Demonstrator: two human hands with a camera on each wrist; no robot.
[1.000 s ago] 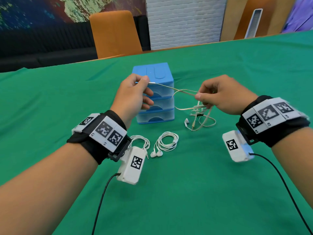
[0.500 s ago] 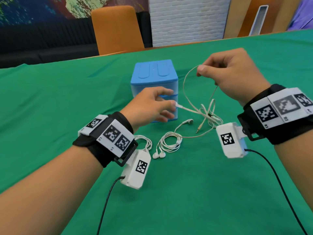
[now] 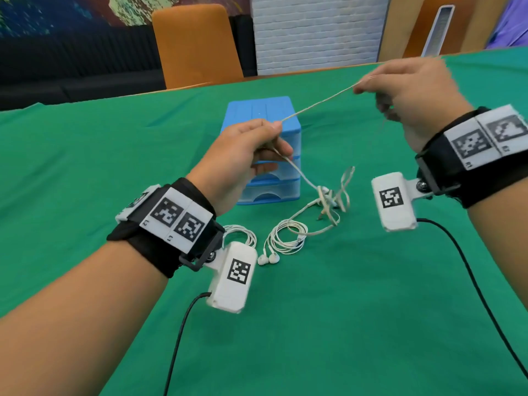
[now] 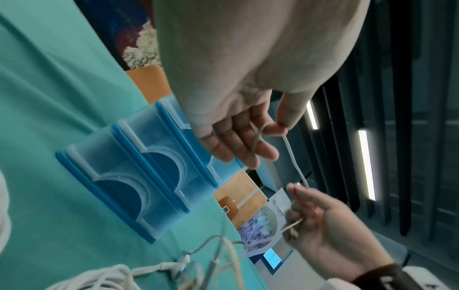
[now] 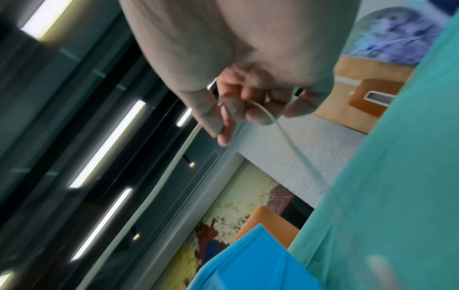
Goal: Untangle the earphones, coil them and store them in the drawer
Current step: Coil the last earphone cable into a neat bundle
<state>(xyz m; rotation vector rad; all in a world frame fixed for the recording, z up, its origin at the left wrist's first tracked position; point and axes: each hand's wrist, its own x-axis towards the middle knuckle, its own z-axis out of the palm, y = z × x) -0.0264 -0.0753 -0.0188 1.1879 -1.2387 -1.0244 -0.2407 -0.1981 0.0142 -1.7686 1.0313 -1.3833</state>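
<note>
A cream earphone cord (image 3: 317,104) runs taut between my two hands above the green table (image 3: 343,295). My left hand (image 3: 257,144) pinches it in front of the blue drawer unit (image 3: 265,112); in the left wrist view the cord (image 4: 294,160) loops round the index finger. My right hand (image 3: 400,87) pinches the other end higher up, at the right. The tangled rest of the cord (image 3: 331,201) hangs down to the table. In the right wrist view the cord (image 5: 285,135) trails from the curled fingers (image 5: 250,109). All drawers (image 4: 129,186) look closed.
Two coiled white earphone sets lie near my left wrist: one (image 3: 285,238) with its buds in front, another (image 3: 243,232) partly behind the wrist camera. An orange chair (image 3: 194,44) stands beyond the table's far edge. Black cables trail from both wrist cameras.
My right hand has risen and moved right, pulling the cord taut. My left hand lifted with the cord, and more of the tangle came off the table.
</note>
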